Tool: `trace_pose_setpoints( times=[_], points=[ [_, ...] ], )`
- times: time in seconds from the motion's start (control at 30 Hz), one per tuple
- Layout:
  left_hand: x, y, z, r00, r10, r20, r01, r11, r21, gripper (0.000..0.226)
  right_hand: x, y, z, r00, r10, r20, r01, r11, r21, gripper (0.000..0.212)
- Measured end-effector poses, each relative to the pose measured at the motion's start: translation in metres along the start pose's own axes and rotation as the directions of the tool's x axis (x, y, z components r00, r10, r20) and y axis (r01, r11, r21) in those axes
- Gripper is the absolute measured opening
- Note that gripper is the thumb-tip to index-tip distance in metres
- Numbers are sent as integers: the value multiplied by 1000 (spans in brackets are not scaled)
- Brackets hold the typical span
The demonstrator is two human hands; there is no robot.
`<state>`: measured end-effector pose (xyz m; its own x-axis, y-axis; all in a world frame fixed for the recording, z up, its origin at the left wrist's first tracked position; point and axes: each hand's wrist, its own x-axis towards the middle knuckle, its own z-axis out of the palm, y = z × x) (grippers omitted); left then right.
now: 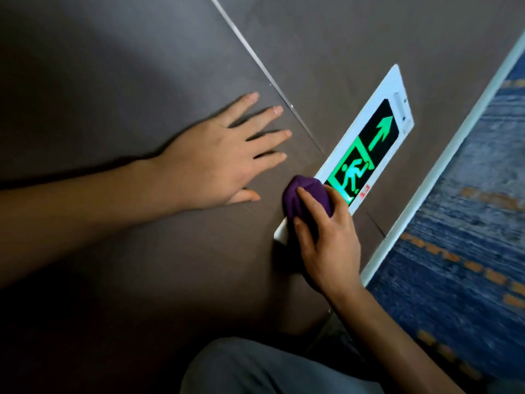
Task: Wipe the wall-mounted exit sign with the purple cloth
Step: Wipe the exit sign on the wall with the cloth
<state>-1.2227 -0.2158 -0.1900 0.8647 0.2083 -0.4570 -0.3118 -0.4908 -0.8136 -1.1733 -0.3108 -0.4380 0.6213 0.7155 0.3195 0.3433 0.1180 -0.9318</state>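
The exit sign (375, 137) is a white-framed panel on the brown wall, with a lit green running figure and a green arrow on black. A bunched purple cloth (298, 197) presses against the sign's lower end, covering part of it. My right hand (326, 237) grips the cloth from below, fingers curled over it. My left hand (227, 157) lies flat on the wall to the left of the sign, fingers spread, holding nothing.
A thin metal seam (270, 75) runs diagonally across the brown wall (142, 81) above my left hand. A pale baseboard (443, 172) borders the wall, with blue and orange patterned carpet (468, 237) beyond. My grey-clad knee (255, 368) is at the bottom.
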Motion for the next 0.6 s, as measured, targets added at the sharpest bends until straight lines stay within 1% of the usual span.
trace_pose_setpoints(
  times=[0.1,0.17,0.2,0.3,0.33,0.4,0.5,0.6],
  points=[
    [-2,2,-1,1000,3,16,-4,1000,24,77,-5,-3,-5,998,-7,55,7,1000,-3,48],
    [-4,2,-1,1000,9,14,-9,1000,18,76,-2,-1,-12,998,-9,62,8,1000,11,47],
    [-5,2,-1,1000,11,6,-11,1000,13,76,3,0,-16,999,2,42,-4,999,36,46],
    [-5,1,2,1000,7,-19,-7,1000,18,76,28,8,-24,992,80,-93,-72,994,82,47],
    [-4,1,3,999,9,-31,-9,1000,17,76,36,12,-24,986,121,-115,-113,990,80,48],
    [-3,3,4,999,-3,-43,4,1000,20,77,47,18,-21,981,167,-97,-162,985,55,48],
    [0,0,6,999,-15,-37,16,999,34,79,41,14,-11,989,130,-70,-130,991,4,47],
    [5,-2,6,999,-17,-40,19,999,35,78,16,5,-2,998,62,-17,-62,998,5,47]
  ],
)
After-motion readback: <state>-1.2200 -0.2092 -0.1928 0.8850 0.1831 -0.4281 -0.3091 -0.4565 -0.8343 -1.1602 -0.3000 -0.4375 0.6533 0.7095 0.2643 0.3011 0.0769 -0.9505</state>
